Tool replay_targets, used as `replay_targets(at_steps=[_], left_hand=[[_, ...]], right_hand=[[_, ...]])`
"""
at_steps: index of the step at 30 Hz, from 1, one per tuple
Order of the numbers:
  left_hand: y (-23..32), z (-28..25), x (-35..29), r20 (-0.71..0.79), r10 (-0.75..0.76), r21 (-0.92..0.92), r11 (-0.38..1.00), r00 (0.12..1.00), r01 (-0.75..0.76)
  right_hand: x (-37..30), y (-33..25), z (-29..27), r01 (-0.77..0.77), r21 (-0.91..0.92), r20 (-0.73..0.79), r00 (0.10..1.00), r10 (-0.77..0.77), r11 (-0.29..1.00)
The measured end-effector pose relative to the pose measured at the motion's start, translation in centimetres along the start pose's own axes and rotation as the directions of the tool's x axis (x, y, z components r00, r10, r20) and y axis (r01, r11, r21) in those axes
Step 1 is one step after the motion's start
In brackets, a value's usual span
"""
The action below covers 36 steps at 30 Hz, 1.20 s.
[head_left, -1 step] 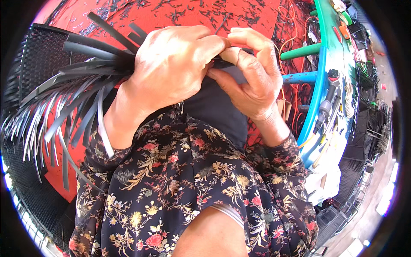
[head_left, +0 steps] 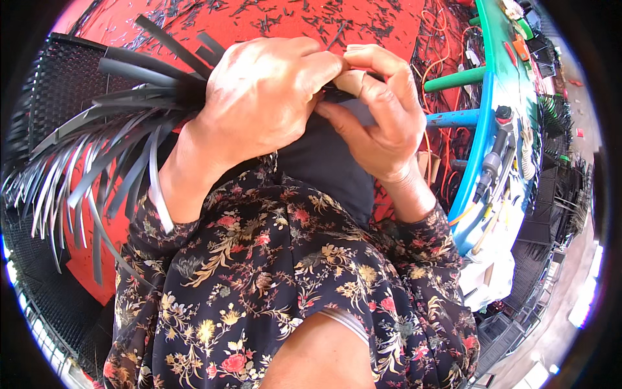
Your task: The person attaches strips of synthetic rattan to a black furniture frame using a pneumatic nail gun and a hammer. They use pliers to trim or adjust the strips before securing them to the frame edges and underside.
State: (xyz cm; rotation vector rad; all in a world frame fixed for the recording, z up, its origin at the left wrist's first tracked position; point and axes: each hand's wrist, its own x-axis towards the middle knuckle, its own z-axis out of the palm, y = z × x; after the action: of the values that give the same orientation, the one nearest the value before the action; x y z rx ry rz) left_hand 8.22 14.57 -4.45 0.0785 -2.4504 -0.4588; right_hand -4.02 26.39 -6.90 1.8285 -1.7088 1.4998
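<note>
My left hand [head_left: 259,104] is closed, its back toward me, with a thick bundle of flat black plastic strips [head_left: 139,74] coming out behind it. The strips fan leftward, and the lower ones droop past my left wrist. My right hand [head_left: 379,110] meets the left fingertips, its thumb and fingers curled into a pinch, and a tan band wraps one finger. Something dark shows between the two hands, but the fingers cover most of it. Above the fingertips a thin dark strip end [head_left: 337,35] sticks up.
Red floor covering [head_left: 311,19] lies beyond my hands, strewn with black scraps. Black woven wicker panels [head_left: 71,71] stand on the left. At the right is a blue-green curved frame [head_left: 483,123] with a power tool [head_left: 494,155] beside it. An orange cord [head_left: 431,71] runs across the floor.
Both hands keep the same grip and place. The strips at the left have shifted very slightly.
</note>
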Motion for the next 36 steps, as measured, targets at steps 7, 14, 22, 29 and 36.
replay_targets(at_steps=[7, 14, 22, 29, 36], left_hand=[[-0.3, -0.3, -0.1, 0.051, -0.024, -0.029, 0.999, 0.998, 0.026], [-0.3, 0.0, -0.1, 0.027, 0.007, -0.026, 1.0, 1.0, -0.007], [0.9, 0.6, -0.9, 0.041, -0.027, 0.063, 0.998, 0.999, 0.025], [2.6, 0.9, -1.6, -0.078, -0.005, 0.191, 0.981, 0.997, 0.02], [2.9, 1.6, -1.4, -0.089, -0.018, 0.253, 0.967, 0.996, 0.04]], right_hand=[[0.3, -0.4, 0.5, 0.084, -0.039, -0.065, 0.994, -0.086, 0.996], [0.2, -1.9, -0.1, -0.074, 0.439, -0.153, 0.976, 0.156, 0.895], [0.9, -4.6, -1.2, -0.434, 0.811, 0.119, 0.778, 0.616, 0.391], [2.9, -4.4, -2.5, -0.575, 0.683, 0.25, 0.764, 0.595, 0.45], [5.7, -1.2, -2.4, -0.771, 0.511, 0.481, 0.624, 0.616, 0.381]])
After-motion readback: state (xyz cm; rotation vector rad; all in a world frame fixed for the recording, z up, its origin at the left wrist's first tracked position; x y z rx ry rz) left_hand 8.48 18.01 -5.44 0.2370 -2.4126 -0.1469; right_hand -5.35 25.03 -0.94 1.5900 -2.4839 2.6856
